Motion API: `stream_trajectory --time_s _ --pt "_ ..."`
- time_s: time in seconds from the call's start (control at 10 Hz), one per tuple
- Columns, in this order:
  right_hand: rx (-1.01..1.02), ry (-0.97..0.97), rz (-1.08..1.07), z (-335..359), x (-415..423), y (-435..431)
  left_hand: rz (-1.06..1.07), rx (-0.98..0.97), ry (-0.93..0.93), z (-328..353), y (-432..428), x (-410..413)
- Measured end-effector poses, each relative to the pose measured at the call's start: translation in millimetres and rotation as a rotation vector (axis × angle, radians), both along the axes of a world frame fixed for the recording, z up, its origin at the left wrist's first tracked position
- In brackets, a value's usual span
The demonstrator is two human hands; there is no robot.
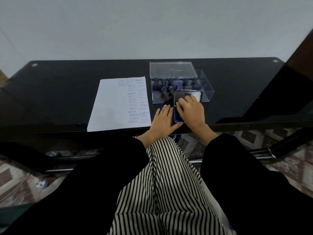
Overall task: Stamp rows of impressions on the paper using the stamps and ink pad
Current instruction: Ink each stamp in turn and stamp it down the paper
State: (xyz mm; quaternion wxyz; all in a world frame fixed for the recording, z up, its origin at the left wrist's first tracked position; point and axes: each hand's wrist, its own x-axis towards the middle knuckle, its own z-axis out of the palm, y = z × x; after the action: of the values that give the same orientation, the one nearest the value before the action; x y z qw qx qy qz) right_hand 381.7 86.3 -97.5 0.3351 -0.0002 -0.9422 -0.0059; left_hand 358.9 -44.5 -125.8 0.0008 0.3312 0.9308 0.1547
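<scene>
So the black glossy glass surface (67,92) has a white rectangular sheet of paper (110,106) lying flat on it, left of both hands, near the front edge. The blue stamped words (137,114) (SAMPLE, AIR MAIL, FRAGILE) run down the right side of the paper in messy, overlapping rows, and the left part is bare. Behind the hands sits a clear acrylic box (207,89) with a bunch of black-handled stamps (171,81) standing upright inside, and a clear flat box lid (172,68) is at the box's back edge. The ink pad (177,118) is a blue tray at the front of the surface, just right of the paper and touching the front of the box, with its dark metal "Artline" cover (188,94) tipped up. The left hand (161,119) lies flat on the surface between paper and ink pad, its grip spread with straight fingers, and the thumb (177,125) reaches across to touch the tray's front corner. The right hand (192,111) is over the ink pad with bent fingers (182,101) on the cover's lower edge. Its thumb is hidden, so I honestly can't tell if that grip is pinching the cover or only pressing on it. Black sleeves (237,167) and a striped garment (160,184) fill the bottom of the view.
</scene>
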Motion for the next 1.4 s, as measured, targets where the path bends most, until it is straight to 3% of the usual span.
stream_trajectory --time_s 0.3,0.5,0.9,1.3,1.4 --pt "-0.090 0.081 0.073 -10 4 -4 0.004 -0.014 -0.005 1 0 0" --pt "0.033 0.144 0.002 -11 -5 0 0.004 -0.030 0.000 0 0 0" --pt "-0.010 0.189 0.054 -16 -3 1 0.006 -0.036 0.008 -1 1 0" --pt "-0.150 0.135 0.146 -13 -2 -1 0.004 -0.040 0.006 1 1 1" --pt "-0.185 0.016 0.132 -7 -6 -2 0.003 -0.022 -0.022 3 0 0"
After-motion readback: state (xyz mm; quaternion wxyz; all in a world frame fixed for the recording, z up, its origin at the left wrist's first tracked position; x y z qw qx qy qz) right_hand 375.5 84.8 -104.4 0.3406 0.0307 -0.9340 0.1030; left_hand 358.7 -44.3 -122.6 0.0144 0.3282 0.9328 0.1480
